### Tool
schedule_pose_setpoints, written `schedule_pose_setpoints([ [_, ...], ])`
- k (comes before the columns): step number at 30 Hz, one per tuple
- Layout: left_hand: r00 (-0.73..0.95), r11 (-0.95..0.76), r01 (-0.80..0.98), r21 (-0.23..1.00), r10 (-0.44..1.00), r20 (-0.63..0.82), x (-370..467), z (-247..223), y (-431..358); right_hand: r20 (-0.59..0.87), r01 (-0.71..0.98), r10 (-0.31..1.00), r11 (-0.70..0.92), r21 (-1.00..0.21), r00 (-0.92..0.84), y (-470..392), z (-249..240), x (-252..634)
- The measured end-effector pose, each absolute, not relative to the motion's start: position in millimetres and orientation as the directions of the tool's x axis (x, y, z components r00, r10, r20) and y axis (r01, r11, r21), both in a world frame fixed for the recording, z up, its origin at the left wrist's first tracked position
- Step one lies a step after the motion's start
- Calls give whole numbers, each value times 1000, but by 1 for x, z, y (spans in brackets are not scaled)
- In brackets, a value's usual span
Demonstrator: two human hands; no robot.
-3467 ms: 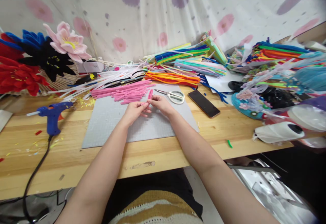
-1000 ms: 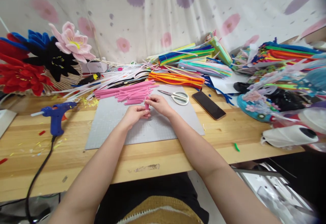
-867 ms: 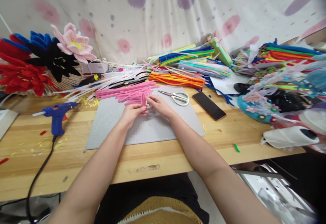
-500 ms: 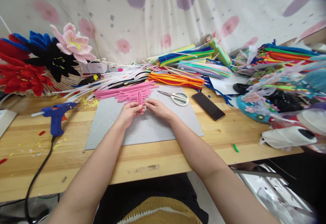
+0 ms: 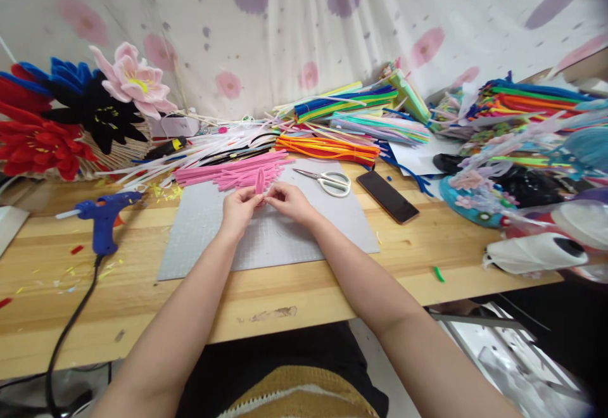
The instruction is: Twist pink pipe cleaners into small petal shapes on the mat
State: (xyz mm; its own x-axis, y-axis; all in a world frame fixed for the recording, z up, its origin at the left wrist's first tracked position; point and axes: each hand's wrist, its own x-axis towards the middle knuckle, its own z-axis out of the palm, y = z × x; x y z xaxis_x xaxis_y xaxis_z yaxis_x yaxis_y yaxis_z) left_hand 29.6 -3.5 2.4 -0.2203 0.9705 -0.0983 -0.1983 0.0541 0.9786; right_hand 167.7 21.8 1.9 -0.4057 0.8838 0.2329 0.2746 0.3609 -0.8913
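Above the grey cutting mat [image 5: 285, 247], a pink pipe cleaner [image 5: 259, 181] bent into a narrow upright loop stands out of my fingertips. My left hand [image 5: 239, 211] pinches it near its base. Close against it, my right hand [image 5: 291, 202] has thumb and forefinger pressed together at the lower end of the same piece; the exact hold is too small to see. Loose pink pipe cleaners [image 5: 237, 170] lie just behind my hands on the mat's far edge. Scissors [image 5: 332, 183] with white handles rest to the right of my right hand.
A blue glue gun [image 5: 105, 218] stands at left, its cord running off the table's front. Finished fuzzy flowers [image 5: 135, 82] crowd the back left. A phone [image 5: 387, 196] lies right of the mat. Bundles of coloured pipe cleaners [image 5: 327, 149] line the back, and a white-wrapped roll [image 5: 534, 254] sits at right.
My right hand has drawn slightly left, closer to my left hand, and its fingertips now meet the left ones at the loop's base. The loop stays upright in my left hand.
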Motion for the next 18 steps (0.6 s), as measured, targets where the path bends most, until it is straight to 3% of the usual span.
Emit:
schedule_pose_setpoints([
  [8, -20, 61, -74, 995, 998, -63, 34, 2, -9, 58, -68, 930, 35, -997, -363, 30, 3, 171],
  [18, 39, 116, -181, 977, 993, -111, 39, 6, -14, 22, -91, 931, -13, -996, -363, 31, 4, 174],
])
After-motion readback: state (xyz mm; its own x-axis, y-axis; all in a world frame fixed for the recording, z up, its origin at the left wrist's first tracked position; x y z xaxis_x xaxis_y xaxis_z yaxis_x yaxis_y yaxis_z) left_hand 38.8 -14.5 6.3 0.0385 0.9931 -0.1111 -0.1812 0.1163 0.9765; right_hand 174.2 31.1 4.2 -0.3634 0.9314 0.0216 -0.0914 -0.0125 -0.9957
